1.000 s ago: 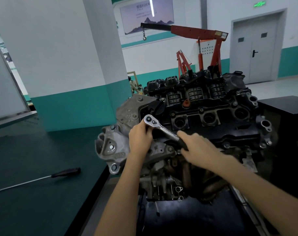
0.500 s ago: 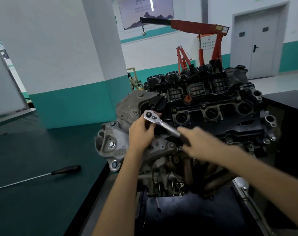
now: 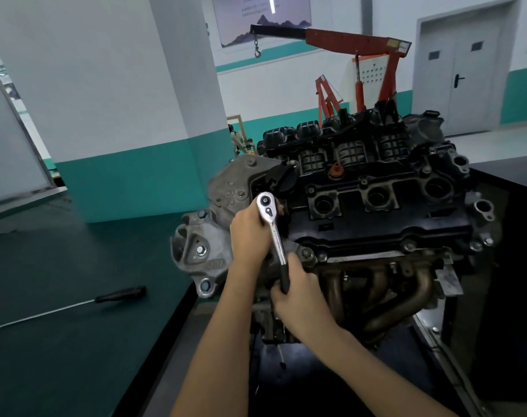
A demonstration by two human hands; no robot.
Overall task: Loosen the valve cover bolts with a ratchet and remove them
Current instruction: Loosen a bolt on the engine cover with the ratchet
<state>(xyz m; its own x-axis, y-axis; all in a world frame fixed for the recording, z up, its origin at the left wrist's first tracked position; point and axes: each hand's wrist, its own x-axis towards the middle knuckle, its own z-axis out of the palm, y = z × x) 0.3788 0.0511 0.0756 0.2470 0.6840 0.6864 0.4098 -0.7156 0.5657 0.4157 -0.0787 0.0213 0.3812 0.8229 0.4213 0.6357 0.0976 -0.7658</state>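
Centrally, we see the chrome ratchet [image 3: 271, 227] standing nearly upright, its round head at 12 o'clock meeting the left corner of the ribbed black valve cover [image 3: 376, 218]. Our left hand [image 3: 250, 233] curls around the head, while our right hand [image 3: 298, 293] grips the black handle at 6 o'clock. At 9 o'clock, a slim screwdriver [image 3: 117, 294] lies on the matte green tabletop [image 3: 60, 341].

The bolt and any socket lie out of sight beneath the head of the chrome ratchet with a black grip [image 3: 271, 224]. The left hand [image 3: 248, 233] curls its fingers behind that head, and the right hand [image 3: 298, 293] covers most of the grip. At nine o'clock the long black-handled screwdriver [image 3: 120, 294] loses its shaft tip to the edge. At twelve the mountain wall poster [image 3: 262, 19] is cropped, its lettering too small to read.
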